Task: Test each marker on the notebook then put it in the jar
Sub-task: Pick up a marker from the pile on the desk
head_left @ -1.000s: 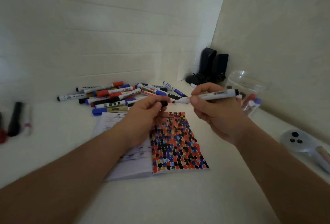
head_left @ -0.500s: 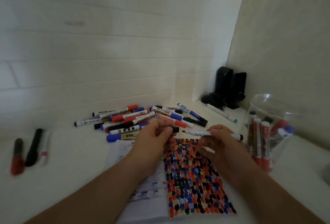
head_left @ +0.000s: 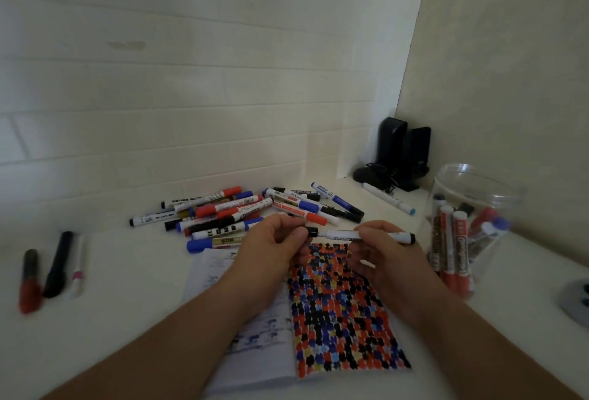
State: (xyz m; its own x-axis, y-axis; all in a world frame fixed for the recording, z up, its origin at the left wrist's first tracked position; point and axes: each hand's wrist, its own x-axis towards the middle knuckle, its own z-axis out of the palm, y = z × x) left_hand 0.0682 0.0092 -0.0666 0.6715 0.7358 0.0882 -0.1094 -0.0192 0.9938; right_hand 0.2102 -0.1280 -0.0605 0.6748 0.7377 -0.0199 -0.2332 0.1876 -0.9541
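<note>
My right hand [head_left: 387,249] holds a white marker [head_left: 369,235] with a black end, level above the notebook [head_left: 344,320], tip pointing left. My left hand [head_left: 274,246] pinches the black cap [head_left: 311,232] right at the marker's tip. The notebook's right page is covered with red, black, blue and yellow dots. A clear plastic jar [head_left: 468,227] stands to the right with several markers inside. A pile of loose markers [head_left: 242,211] lies beyond the notebook.
Three markers [head_left: 51,269] lie apart at the far left. Black speakers [head_left: 401,157] stand in the corner, with a white marker [head_left: 389,198] in front of them. A grey round device [head_left: 577,300] sits at the right edge. Walls close in at back and right.
The view tilted up. My right hand lowered the marker toward the notebook, and the cap in my left hand now meets the marker's tip.
</note>
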